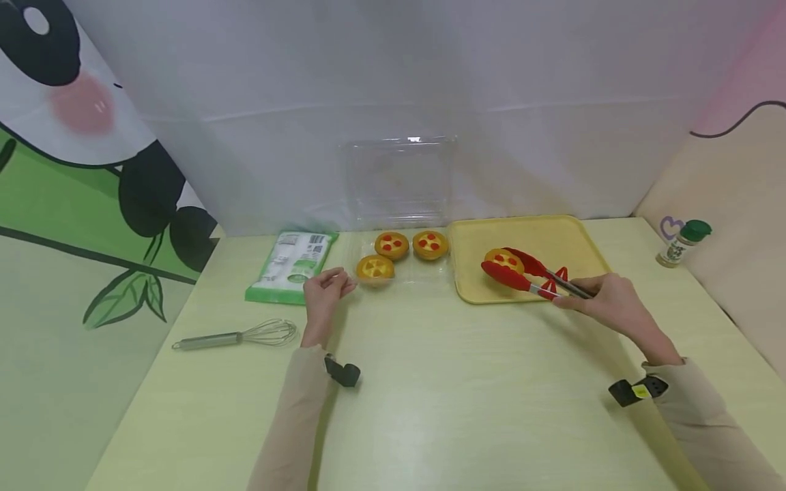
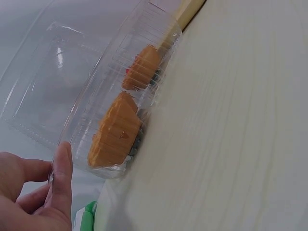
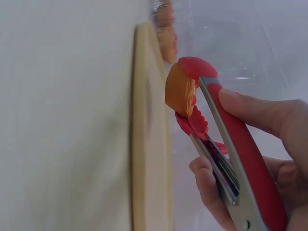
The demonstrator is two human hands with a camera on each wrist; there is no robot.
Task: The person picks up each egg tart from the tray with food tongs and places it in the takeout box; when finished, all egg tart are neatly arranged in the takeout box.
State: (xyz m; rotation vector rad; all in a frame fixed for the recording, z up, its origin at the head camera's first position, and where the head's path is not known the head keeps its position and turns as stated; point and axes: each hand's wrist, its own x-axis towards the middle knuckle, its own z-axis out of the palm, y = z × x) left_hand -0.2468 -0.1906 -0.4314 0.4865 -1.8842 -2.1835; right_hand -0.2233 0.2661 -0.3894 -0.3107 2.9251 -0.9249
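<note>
My right hand (image 1: 604, 307) grips metal tongs (image 3: 226, 144) with red handles and red scalloped tips. Between the tips is an egg tart (image 3: 181, 90) with red bits on top, held over the yellow tray (image 1: 577, 252). My left hand (image 1: 327, 293) pinches the near left rim of a clear plastic box (image 2: 79, 103) between thumb and fingers. Its lid (image 1: 399, 177) stands raised at the back. Inside the box are three more tarts: one with plain yellow filling (image 1: 374, 267), and two with red bits, the middle one (image 1: 391, 245) and the right one (image 1: 430, 244).
Left of the box lies a green and white packet (image 1: 291, 266), partly behind my left hand. A wire whisk (image 1: 245, 335) is nearer the table's left edge. At the far right stands a small green-capped shaker jar (image 1: 683, 244). A white cloth (image 1: 276, 136) hangs behind the table.
</note>
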